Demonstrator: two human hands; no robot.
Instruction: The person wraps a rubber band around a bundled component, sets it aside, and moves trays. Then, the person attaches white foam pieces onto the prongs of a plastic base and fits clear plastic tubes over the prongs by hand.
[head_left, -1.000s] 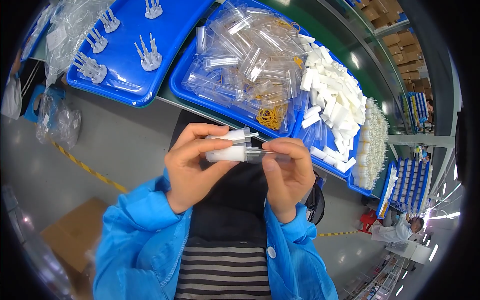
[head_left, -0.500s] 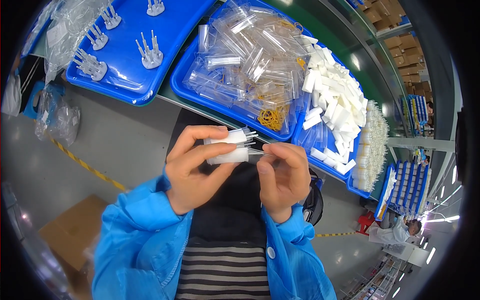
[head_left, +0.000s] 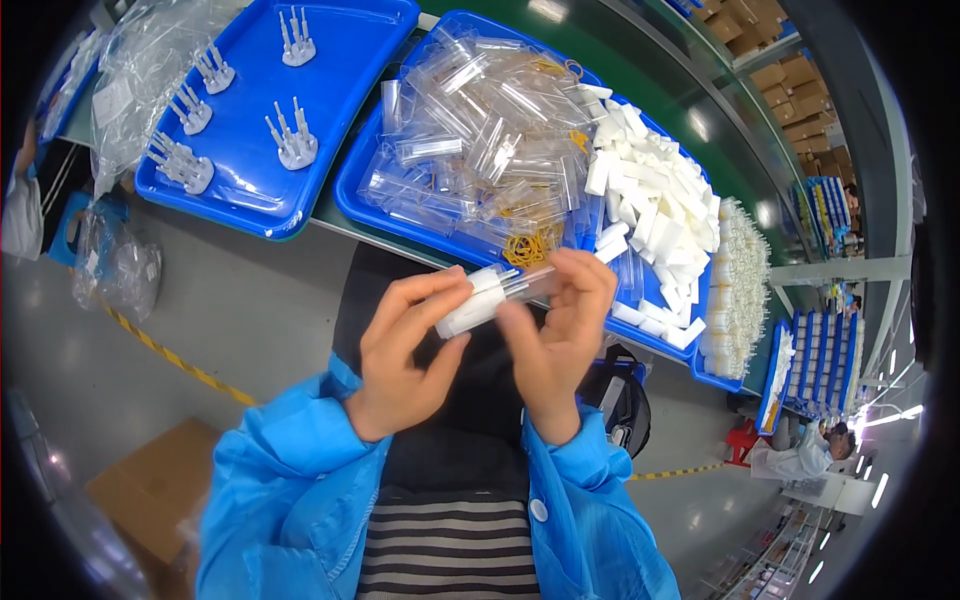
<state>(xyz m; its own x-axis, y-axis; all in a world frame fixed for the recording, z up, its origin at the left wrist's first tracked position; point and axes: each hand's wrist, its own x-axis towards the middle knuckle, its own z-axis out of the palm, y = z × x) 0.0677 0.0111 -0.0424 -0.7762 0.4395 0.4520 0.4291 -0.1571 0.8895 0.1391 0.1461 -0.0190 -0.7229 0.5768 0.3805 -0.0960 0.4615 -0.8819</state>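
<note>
My left hand (head_left: 405, 350) grips a bundle of white foam blocks (head_left: 470, 310) between thumb and fingers, in front of my lap. Thin pale rods (head_left: 514, 284) stick out of the bundle's right end. Beside that end is my right hand (head_left: 562, 345), its thumb near the rods and its fingers curled around a clear plastic piece (head_left: 540, 284). Motion blurs this piece, so its exact shape and whether it touches the rods cannot be made out.
A blue tray (head_left: 350, 190) ahead holds clear plastic sleeves and yellow rubber bands (head_left: 530, 245). White foam blocks (head_left: 655, 205) fill a tray to its right, beside rows of finished-looking pieces (head_left: 738, 290). The left tray (head_left: 245, 120) carries several pronged white parts (head_left: 292, 138).
The bundle has tilted, its right end rising, and moved slightly right. My right hand has shifted up from the rod tips, and a clear plastic piece now shows at its fingers.
</note>
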